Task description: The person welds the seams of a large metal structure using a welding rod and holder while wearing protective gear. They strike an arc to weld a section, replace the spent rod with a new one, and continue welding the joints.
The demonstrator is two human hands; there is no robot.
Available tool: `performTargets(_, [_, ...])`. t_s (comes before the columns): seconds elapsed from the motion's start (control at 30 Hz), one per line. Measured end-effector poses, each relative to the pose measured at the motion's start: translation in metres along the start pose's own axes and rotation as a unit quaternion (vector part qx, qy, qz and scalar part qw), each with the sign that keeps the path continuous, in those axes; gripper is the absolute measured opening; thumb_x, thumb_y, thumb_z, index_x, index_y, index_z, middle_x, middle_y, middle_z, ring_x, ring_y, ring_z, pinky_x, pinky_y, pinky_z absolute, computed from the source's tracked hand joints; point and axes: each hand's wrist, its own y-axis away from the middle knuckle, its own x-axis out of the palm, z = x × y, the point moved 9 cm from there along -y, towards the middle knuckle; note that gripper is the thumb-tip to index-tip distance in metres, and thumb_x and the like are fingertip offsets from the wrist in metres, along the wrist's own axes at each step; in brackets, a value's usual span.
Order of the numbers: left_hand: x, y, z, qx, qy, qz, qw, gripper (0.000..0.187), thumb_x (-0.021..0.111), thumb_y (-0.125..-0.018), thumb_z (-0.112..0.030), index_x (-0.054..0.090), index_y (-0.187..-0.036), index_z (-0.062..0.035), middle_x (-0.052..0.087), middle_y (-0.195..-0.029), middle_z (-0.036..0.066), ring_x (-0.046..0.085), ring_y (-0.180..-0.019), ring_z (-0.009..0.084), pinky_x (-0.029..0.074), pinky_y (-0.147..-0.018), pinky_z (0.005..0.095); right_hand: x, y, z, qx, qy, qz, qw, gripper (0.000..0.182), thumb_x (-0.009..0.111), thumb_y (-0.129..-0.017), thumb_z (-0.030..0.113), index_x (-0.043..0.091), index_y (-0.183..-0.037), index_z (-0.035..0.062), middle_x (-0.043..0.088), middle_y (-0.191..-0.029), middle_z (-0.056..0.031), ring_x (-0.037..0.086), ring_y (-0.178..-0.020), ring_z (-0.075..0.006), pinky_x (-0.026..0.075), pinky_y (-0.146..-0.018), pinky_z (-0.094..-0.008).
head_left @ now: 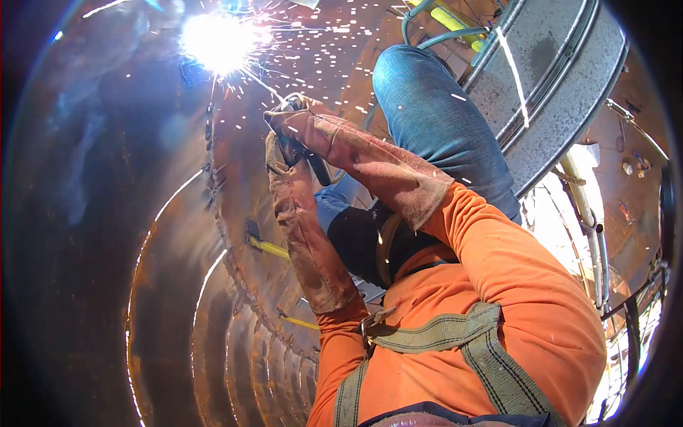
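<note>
My right hand, in a worn reddish leather welding glove, is closed around a dark welding electrode holder. A thin rod runs from it up and left to a blinding white arc at a seam on the rusty steel wall. My left hand, gloved alike, is just below the right and pressed against the holder; its fingers are partly hidden, and they look wrapped round it. Sparks spray right from the arc. Glare hides the rod's tip.
The curved steel wall with seams fills the left. My bent knee in jeans is beside a grey ribbed metal piece. Yellow bars lie behind my left forearm. A pale pole and cables stand at right. A harness strap crosses my chest.
</note>
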Motion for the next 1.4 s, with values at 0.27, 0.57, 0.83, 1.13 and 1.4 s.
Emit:
performTargets(0.27, [-0.007, -0.001, -0.024, 0.035, 0.054, -0.008, 0.998, 0.039, 0.064, -0.102, -0.022, 0.059, -0.137, -0.0058, 0.067, -0.127, 0.013, 0.066, -0.116, 0.0255, 0.052, -0.097, 0.036, 0.071, 0.041, 0.057, 0.069, 0.421, -0.175, 0.888, 0.026, 0.073, -0.096, 0.033, 0.072, -0.101, 0.0067, 0.07, -0.088, -0.0022, 0.064, -0.081, -0.0109, 0.052, -0.071, -0.0291])
performTargets(0.57, [0.011, 0.009, -0.031, -0.083, 0.493, 0.073, 0.863, 0.037, 0.056, -0.108, -0.025, 0.057, -0.138, -0.004, 0.063, -0.128, 0.007, 0.063, -0.114, 0.0182, 0.051, -0.1, 0.0329, 0.043, 0.02, 0.034, -0.017, 0.365, -0.117, 0.924, 0.029, 0.07, -0.097, 0.026, 0.067, -0.073, 0.0085, 0.057, -0.064, 0.0058, 0.048, -0.06, -0.0055, 0.04, -0.055, -0.0296])
performTargets(0.83, [0.02, 0.027, -0.035, -0.06, 0.486, 0.075, 0.869, 0.037, 0.054, -0.11, -0.029, 0.057, -0.136, -0.0025, 0.064, -0.119, 0.005, 0.062, -0.109, 0.0143, 0.051, -0.097, 0.0281, 0.04, 0.041, 0.015, 0.041, 0.313, -0.128, 0.94, 0.029, 0.071, -0.096, 0.025, 0.064, -0.071, 0.0109, 0.056, -0.066, 0.0059, 0.048, -0.062, -0.0063, 0.039, -0.056, -0.03])
performTargets(1.13, [0.014, 0.063, -0.023, -0.058, 0.309, 0.007, 0.949, 0.033, 0.062, -0.105, -0.015, 0.055, -0.135, -0.0024, 0.062, -0.116, 0.002, 0.06, -0.107, 0.0118, 0.05, -0.095, 0.0258, 0.052, 0.065, 0.0, 0.083, 0.379, -0.081, 0.918, 0.03, 0.07, -0.096, 0.03, 0.062, -0.075, 0.0108, 0.056, -0.069, 0.0049, 0.05, -0.065, -0.0072, 0.041, -0.059, -0.0303])
performTargets(1.4, [-0.013, 0.105, -0.006, 0.051, 0.424, -0.098, 0.899, 0.026, 0.07, -0.101, -0.019, 0.064, -0.122, -0.0065, 0.063, -0.111, 0.0, 0.058, -0.107, 0.0113, 0.047, -0.095, 0.0298, 0.077, 0.08, -0.038, 0.172, 0.485, 0.04, 0.857, 0.023, 0.071, -0.097, 0.022, 0.062, -0.079, 0.0116, 0.057, -0.075, 0.0036, 0.05, -0.067, -0.0086, 0.041, -0.06, -0.0282])
